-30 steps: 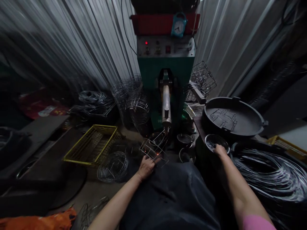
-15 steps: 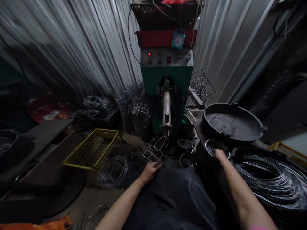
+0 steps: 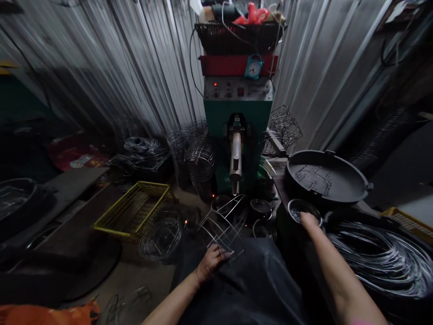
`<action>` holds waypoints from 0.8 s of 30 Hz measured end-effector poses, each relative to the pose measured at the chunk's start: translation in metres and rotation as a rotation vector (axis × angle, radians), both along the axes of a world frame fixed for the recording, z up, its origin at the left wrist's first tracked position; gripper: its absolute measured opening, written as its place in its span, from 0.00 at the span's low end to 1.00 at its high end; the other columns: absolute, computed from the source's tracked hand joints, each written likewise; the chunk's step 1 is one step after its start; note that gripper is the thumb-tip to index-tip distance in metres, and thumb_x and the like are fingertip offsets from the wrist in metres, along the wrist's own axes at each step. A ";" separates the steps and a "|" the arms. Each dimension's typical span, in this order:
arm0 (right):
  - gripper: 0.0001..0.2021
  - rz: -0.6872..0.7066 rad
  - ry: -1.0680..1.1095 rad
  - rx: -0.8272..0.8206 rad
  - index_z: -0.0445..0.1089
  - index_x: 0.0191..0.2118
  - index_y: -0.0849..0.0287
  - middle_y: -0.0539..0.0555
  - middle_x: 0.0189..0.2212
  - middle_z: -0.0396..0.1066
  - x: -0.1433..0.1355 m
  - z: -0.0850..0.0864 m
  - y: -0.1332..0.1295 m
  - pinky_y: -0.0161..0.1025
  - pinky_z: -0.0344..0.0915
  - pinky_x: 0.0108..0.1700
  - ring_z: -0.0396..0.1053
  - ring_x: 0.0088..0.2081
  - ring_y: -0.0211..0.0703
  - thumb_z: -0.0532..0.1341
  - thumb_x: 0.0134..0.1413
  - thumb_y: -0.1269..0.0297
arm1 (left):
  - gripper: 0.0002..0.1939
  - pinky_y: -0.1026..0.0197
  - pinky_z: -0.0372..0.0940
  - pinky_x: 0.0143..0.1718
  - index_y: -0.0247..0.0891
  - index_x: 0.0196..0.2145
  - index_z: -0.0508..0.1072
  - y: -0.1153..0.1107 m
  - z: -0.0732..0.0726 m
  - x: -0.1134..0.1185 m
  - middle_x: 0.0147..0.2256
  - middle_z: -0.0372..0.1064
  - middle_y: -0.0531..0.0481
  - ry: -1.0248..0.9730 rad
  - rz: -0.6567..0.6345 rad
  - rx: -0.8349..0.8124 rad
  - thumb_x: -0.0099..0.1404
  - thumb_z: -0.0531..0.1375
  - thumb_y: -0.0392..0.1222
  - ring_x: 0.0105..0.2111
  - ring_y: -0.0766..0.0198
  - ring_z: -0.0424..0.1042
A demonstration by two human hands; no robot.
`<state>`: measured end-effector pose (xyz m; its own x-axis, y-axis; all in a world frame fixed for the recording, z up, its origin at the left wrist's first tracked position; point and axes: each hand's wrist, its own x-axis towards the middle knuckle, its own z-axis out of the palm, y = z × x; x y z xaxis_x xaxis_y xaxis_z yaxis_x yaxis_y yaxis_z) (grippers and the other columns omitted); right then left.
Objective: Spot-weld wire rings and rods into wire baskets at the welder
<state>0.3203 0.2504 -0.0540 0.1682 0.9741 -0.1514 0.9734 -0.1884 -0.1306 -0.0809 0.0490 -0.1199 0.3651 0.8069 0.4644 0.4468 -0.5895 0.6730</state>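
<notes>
My left hand (image 3: 214,262) is closed on the near edge of a wire rack (image 3: 221,230), a bent grid of thin metal rods held above the dark apron (image 3: 250,271) on my lap. The rack's far end stands just below the tip of the metal arm (image 3: 236,155) of a green machine (image 3: 219,117). To the right, my right hand (image 3: 308,220) reaches into a small metal bowl (image 3: 293,204) with small shiny pieces in it; its fingers are hidden inside. Small orange sparks glow around the rack.
A black round pan (image 3: 341,180) with loose wire pieces sits behind the bowl. Coiled wire rings (image 3: 382,257) fill a container at right. On the left are a yellow basket (image 3: 115,231), a wire coil basket (image 3: 160,239) and stacked wire rings (image 3: 201,162). A clock (image 3: 253,66) hangs on the machine.
The rack has dropped away from the machine's tip and come nearer my lap, with its angle changed. Orange sparks have appeared. My right hand stays in the bowl. The view has tilted up slightly.
</notes>
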 end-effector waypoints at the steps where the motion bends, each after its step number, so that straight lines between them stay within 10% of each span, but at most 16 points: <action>1: 0.11 -0.012 -0.001 0.002 0.72 0.34 0.65 0.66 0.32 0.71 0.001 0.000 -0.001 0.44 0.61 0.37 0.70 0.34 0.50 0.53 0.48 0.75 | 0.14 0.55 0.59 0.40 0.46 0.41 0.73 -0.016 0.003 0.007 0.31 0.70 0.44 -0.090 0.024 -0.031 0.56 0.58 0.42 0.35 0.58 0.66; 6: 0.14 -0.085 0.062 0.093 0.68 0.41 0.68 0.69 0.37 0.69 -0.005 0.000 -0.021 0.45 0.61 0.39 0.68 0.39 0.54 0.52 0.52 0.67 | 0.09 0.58 0.62 0.38 0.41 0.34 0.74 -0.068 0.043 0.043 0.30 0.69 0.47 -0.734 0.347 -0.325 0.52 0.62 0.41 0.33 0.61 0.67; 10: 0.15 0.004 0.660 0.297 0.70 0.33 0.64 0.60 0.31 0.71 -0.056 0.007 -0.061 0.39 0.62 0.36 0.68 0.36 0.49 0.54 0.48 0.57 | 0.10 0.66 0.63 0.31 0.38 0.31 0.71 -0.044 0.082 0.047 0.26 0.68 0.52 -1.441 0.682 -0.603 0.51 0.63 0.42 0.26 0.69 0.67; 17: 0.15 0.312 1.155 0.077 0.67 0.23 0.62 0.49 0.19 0.63 -0.186 0.039 -0.118 0.33 0.57 0.26 0.60 0.23 0.36 0.57 0.44 0.53 | 0.02 0.70 0.62 0.22 0.33 0.29 0.68 -0.007 0.116 0.037 0.23 0.64 0.52 -1.895 0.594 -0.856 0.59 0.56 0.33 0.22 0.72 0.65; 24: 0.15 0.235 1.386 0.056 0.64 0.22 0.61 0.45 0.16 0.57 -0.210 0.060 -0.127 0.31 0.53 0.22 0.54 0.20 0.32 0.59 0.43 0.52 | 0.04 0.71 0.62 0.21 0.34 0.26 0.67 -0.018 0.113 0.035 0.23 0.62 0.53 -1.938 0.537 -0.948 0.58 0.58 0.36 0.22 0.74 0.63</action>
